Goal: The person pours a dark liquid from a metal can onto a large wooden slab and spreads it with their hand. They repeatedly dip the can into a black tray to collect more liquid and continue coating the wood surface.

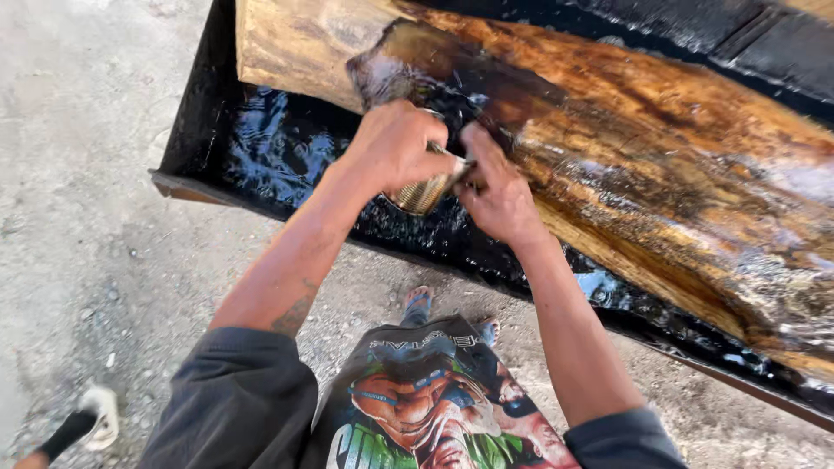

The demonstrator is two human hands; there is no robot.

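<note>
**Both hands on brush against wet wood slab**

Left hand (395, 143) fingers curled tight around a brush (423, 193), pale bristle end poking out below the fist. Right hand (497, 193) fingers closed, pinching the same brush from the other side; hands touching. Brush sits at the lower edge of a large wood slab (660, 130), wet and dark-stained at centre, paler bare wood at upper left. Slab lies tilted in a black tray (261, 148) holding glossy dark liquid. Gravel ground (87, 217) around. Sandalled feet (419, 301) below the tray edge.
</note>
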